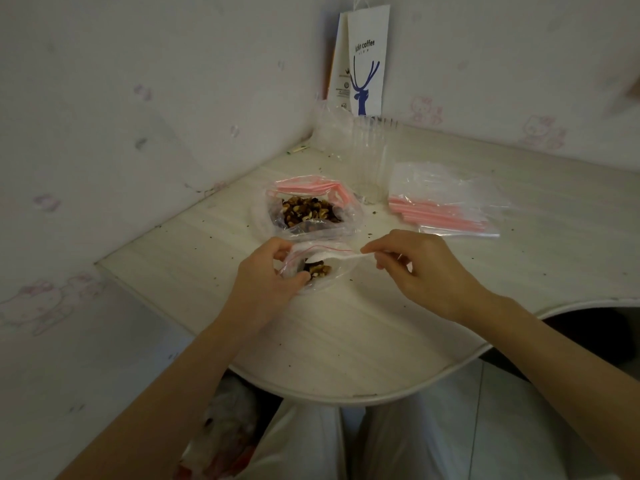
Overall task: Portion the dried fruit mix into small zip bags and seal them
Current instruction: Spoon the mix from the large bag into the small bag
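A small clear zip bag [332, 277] with a red strip stands open on the white table [346, 334], with some dried fruit mix inside. My left hand [266, 275] grips its left edge and holds the mouth open. My right hand [422, 268] pinches the handle of a white plastic spoon [341, 258], whose bowl sits in the small bag's mouth. Just behind, a large open zip bag [311, 209] holds the brown dried fruit mix.
A stack of empty zip bags [446, 206] with pink strips lies at the right. Clear plastic cups [374, 157] stand behind the large bag, and a paper coffee bag [363, 60] leans in the wall corner. Crumbs dot the table. The curved table edge runs near my knees.
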